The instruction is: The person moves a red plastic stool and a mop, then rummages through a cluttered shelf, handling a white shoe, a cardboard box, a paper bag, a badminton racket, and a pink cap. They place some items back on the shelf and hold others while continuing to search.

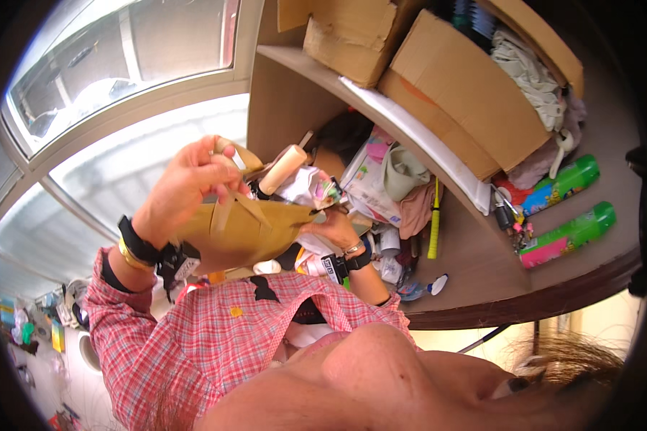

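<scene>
My left hand (202, 172) is at the upper left of a tan fabric bag (248, 231), its fingers closed on a strap or the edge of the bag. On the other side my right hand (334, 229) grips the bag's rim; its fingers are partly hidden. Just beyond the bag are a beige cylinder (284, 168) and a crumpled white item with coloured print (315, 188). Both wrists wear black bands with small devices.
A wooden shelf unit (480, 269) holds cardboard boxes (453, 102), green-capped bottles (569, 234), a racket with a yellow-green handle (434, 231), cloths (418, 207) and a spray bottle (418, 291). Windows (156, 43) stand at the left. Assorted items lie on the floor at lower left.
</scene>
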The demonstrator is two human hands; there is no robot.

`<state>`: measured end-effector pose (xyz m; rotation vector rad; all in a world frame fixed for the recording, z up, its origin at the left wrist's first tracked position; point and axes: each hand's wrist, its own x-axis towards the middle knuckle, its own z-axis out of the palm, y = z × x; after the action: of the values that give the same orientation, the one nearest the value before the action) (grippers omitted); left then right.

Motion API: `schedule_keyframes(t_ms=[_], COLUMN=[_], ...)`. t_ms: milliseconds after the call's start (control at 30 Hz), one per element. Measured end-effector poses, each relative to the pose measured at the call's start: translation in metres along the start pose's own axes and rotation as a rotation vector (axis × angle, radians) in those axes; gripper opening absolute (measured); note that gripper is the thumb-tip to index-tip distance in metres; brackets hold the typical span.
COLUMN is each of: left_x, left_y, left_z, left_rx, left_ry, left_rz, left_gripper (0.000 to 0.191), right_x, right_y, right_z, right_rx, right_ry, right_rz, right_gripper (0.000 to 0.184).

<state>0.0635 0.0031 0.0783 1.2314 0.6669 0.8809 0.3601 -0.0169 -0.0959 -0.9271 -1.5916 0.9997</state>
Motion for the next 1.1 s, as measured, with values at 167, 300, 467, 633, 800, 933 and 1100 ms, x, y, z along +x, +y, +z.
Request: schedule_keyframes(t_ms=[167, 300, 467, 633, 800, 933, 1100], left_x=[-0.006, -0.004, -0.014, -0.03, -0.037, -0.031, -0.023], left_y=[0.008, 0.022, 0.032, 0.044, 0.047, 0.056, 0.043], left_z=[0.027, 0.036, 0.049, 0.047, 0.054, 0.045, 0.019], left_rx=[-0.143, -0.149, -0.229, -0.179, -0.391, -0.521, -0.222], left_ry=[-0.044, -0.129, -0.013, -0.177, -0.341, -0.678, -0.221], left_rz=[0.09, 0.203, 0.25, 0.415, 0.528, 0.432, 0.66], left_gripper=[0.023, 0.028, 0.033, 0.053, 0.047, 0.035, 0.035], right_x=[-0.002, -0.006, -0.004, 0.0, 0.01, 0.01, -0.004], right_y=[0.009, 0.015, 0.01, -0.01, -0.037, -0.053, -0.063], right_z=[-0.003, 0.039, 0.05, 0.009, -0.008, 0.01, 0.03], right_rx=[0.222, 0.469, 0.493, 0.42, 0.5, 0.621, 0.822], right_ry=[-0.124, -0.222, -0.183, -0.155, -0.087, -0.134, -0.251], right_rz=[0.428, 0.245, 0.039, 0.192, 0.108, 0.094, 0.177], right_gripper=[0.101, 0.085, 0.07, 0.071, 0.069, 0.068, 0.067])
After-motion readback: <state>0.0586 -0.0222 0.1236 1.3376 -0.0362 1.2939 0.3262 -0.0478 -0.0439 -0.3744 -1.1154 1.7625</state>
